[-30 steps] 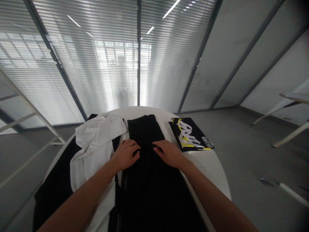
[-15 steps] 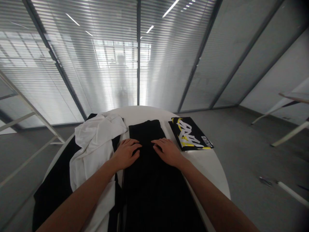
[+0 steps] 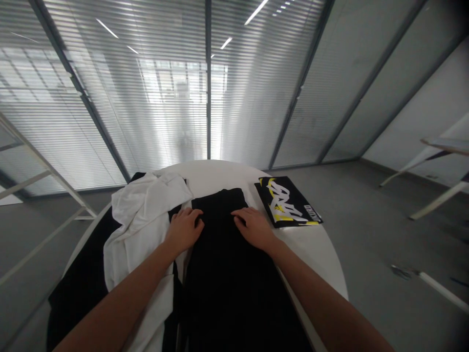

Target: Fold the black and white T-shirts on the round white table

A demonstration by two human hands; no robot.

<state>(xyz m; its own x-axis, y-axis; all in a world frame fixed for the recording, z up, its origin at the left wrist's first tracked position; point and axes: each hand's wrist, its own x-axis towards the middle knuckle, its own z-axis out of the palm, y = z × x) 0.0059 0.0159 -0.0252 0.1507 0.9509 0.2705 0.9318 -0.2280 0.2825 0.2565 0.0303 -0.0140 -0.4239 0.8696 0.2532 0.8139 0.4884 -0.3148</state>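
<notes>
A long black garment [image 3: 234, 288], perhaps folded trousers, lies lengthwise toward me on the round white table. My left hand [image 3: 184, 229] is at its left edge near the far end, fingers curled and closed on the cloth. Across from it, my right hand [image 3: 255, 227] grips the right edge, thumb close beneath the fingers. The fabric between the hands lies fairly flat. What the fingertips pinch is partly hidden against the black cloth. Left of my left hand lies a crumpled white garment [image 3: 141, 215] on top of other black cloth [image 3: 84, 283].
Right of my right hand, a flat black item with white and yellow lettering [image 3: 289, 203] lies on the white table [image 3: 216, 171]. A white metal frame [image 3: 47, 166] stands at left. Other furniture [image 3: 447, 146] is at right, with a glass partition with blinds [image 3: 176, 132] behind.
My left hand has shifted left, its fingers curling more at the garment's edge. The black garment's far end has come slightly toward me. My right hand has barely moved.
</notes>
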